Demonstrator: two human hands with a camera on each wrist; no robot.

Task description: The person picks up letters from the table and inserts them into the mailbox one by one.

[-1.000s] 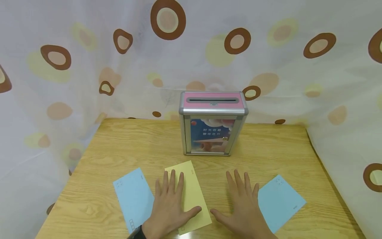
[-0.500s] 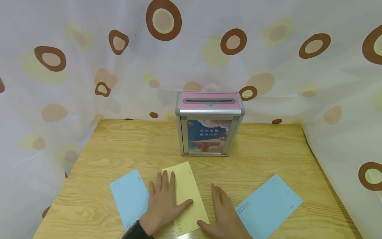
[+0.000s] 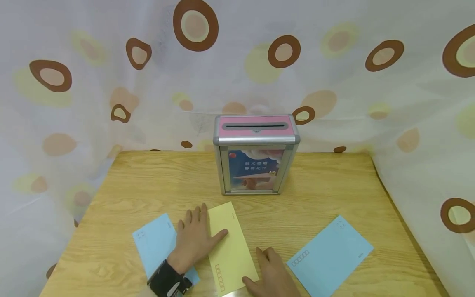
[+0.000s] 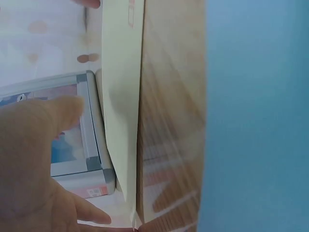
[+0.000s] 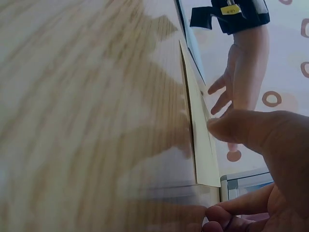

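Observation:
A yellow envelope [image 3: 231,258] lies flat on the wooden table. Along its upper left edge the left hand [image 3: 193,237] is spread with straight fingers, its thumb reaching over the paper. At the lower right corner is the right hand [image 3: 274,274], its fingers slightly bent beside the long edge and its thumb over the corner. The right wrist view shows that thumb above the yellow envelope [image 5: 203,140], apart from the fingertips low at the table. One blue envelope [image 3: 154,239] lies partly under the left forearm; another blue envelope [image 3: 330,255] is right of the right hand.
Behind the envelopes stands a silver-framed letter box [image 3: 256,165] with a pink top and a slot [image 3: 256,126] in it. A spotted curtain [image 3: 334,82] encloses the table [image 3: 163,177] at the back and sides. The left wrist wears a black band [image 3: 167,280].
The left hand has slid left, mostly off the yellow envelope. From near the blue envelope, the right hand has drawn back and inward to the yellow envelope's lower right corner. The view has shifted slightly.

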